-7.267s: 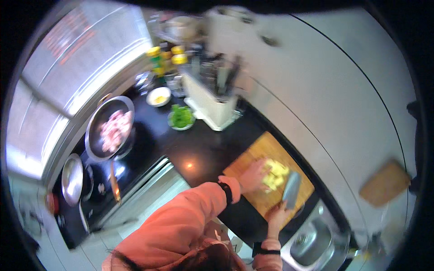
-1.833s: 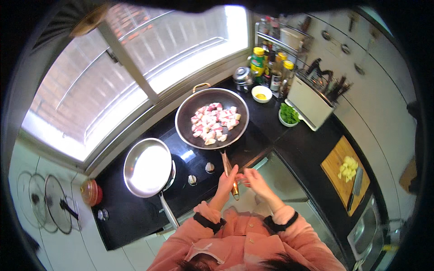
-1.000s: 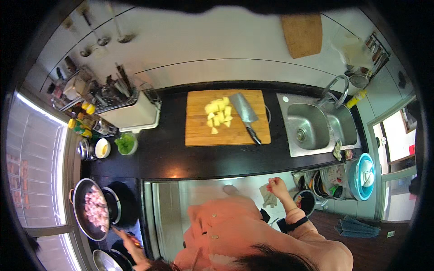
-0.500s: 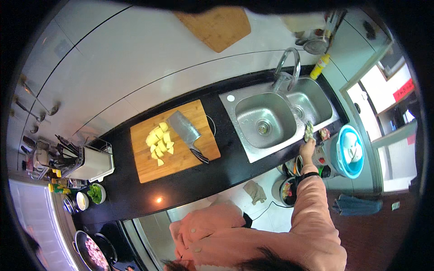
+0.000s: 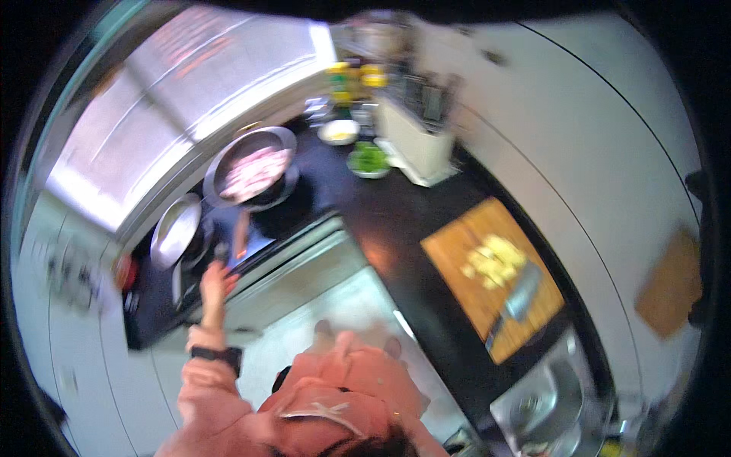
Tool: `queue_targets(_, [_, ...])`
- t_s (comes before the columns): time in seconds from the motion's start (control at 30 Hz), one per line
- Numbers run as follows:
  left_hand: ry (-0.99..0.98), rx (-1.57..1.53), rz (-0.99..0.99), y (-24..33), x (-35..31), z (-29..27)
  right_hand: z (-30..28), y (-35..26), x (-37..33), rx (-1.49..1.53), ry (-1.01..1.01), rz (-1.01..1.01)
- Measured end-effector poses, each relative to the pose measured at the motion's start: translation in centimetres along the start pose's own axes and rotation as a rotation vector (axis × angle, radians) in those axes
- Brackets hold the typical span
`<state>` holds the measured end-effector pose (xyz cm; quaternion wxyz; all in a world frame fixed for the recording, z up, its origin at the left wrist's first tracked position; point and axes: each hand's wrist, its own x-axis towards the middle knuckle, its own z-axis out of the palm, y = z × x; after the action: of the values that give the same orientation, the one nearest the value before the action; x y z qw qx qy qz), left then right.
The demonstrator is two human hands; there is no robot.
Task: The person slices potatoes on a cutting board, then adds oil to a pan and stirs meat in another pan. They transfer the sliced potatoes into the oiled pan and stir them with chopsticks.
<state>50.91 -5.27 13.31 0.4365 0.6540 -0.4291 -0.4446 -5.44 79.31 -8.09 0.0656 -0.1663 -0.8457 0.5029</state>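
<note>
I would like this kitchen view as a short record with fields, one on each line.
Left hand: near the copper-coloured handle; blurred, grip unclear
Right hand: not visible
Large pan: holds pink meat pieces
Second pan: left of the large pan
Cutting board: yellow pieces, knife
Bowls: one with greens, one white bowl

No readable lettering, numbers or signs; view blurred, surface of yellow-capped green bottle too smeared to read.
</note>
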Motion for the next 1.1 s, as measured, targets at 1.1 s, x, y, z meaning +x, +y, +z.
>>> queue_targets(1.1, [-0.130,-0.705,-0.319,-5.3,12.4,-19.8,62.8,-53.9,-107.9,-0.363,-2.116,-1.894])
